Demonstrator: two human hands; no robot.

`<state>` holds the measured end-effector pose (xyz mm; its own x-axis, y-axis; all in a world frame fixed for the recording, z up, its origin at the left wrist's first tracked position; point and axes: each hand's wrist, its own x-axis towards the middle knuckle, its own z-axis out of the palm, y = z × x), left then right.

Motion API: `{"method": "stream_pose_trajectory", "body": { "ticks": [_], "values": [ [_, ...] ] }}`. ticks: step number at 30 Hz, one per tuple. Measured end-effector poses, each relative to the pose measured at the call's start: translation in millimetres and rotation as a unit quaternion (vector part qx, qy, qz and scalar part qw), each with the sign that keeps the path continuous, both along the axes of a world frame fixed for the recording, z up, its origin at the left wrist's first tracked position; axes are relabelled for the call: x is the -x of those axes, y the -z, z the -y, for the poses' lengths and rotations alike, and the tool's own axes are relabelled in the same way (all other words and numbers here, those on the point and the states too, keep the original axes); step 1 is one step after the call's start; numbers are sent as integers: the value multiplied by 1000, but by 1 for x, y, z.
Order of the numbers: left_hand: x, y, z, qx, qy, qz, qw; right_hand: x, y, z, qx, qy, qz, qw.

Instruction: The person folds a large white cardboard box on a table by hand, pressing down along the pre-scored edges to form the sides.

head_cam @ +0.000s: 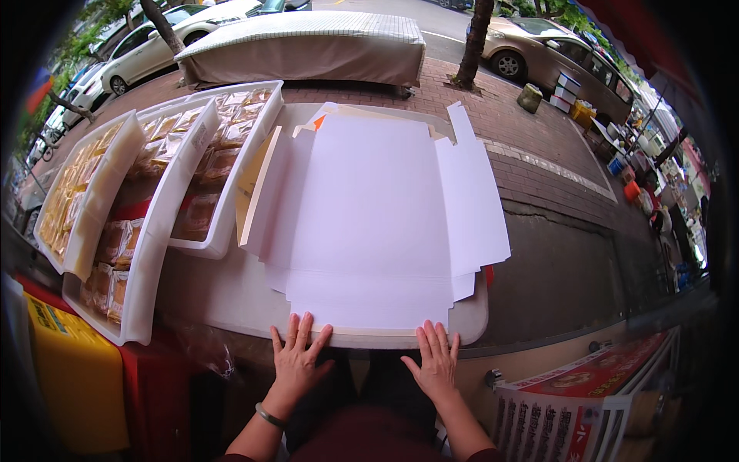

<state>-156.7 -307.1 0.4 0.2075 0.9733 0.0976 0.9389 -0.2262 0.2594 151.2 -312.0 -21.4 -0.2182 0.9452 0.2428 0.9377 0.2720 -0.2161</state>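
A large die-cut cardboard box blank [369, 196], white side up, lies unfolded on a pale table [225, 294]. Its right side flap spreads flat, while the left one stands partly raised. My left hand [300, 352] rests its spread fingertips on the blank's near edge, at the left corner; a bracelet circles that wrist. At the right corner of the same edge, my right hand [434, 359] lies with fingers extended and thumb apart. Neither hand grasps anything. Tan cardboard shows beneath the blank's far and left edges.
White plastic crates [153, 231] of individually wrapped baked goods stand left, overlapping the table. A yellow container [75, 375] is at lower left, a printed sign [554, 404] at lower right. Beyond the table are a covered stall [306, 55], a tree trunk [474, 46] and parked cars.
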Motion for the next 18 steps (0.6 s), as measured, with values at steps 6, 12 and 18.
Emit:
{"method": "stream_pose_trajectory", "body": {
  "ticks": [6,12,18],
  "values": [
    [-6,10,5,-26,-43,-7,999,2,-12,3,17,38,0,999],
    [-15,-4,24,-128,-11,39,991,5,-43,15,-67,34,-37,996],
    [-40,-3,23,-144,115,22,983,43,-50,5,-108,-117,-111,981]
  ]
}}
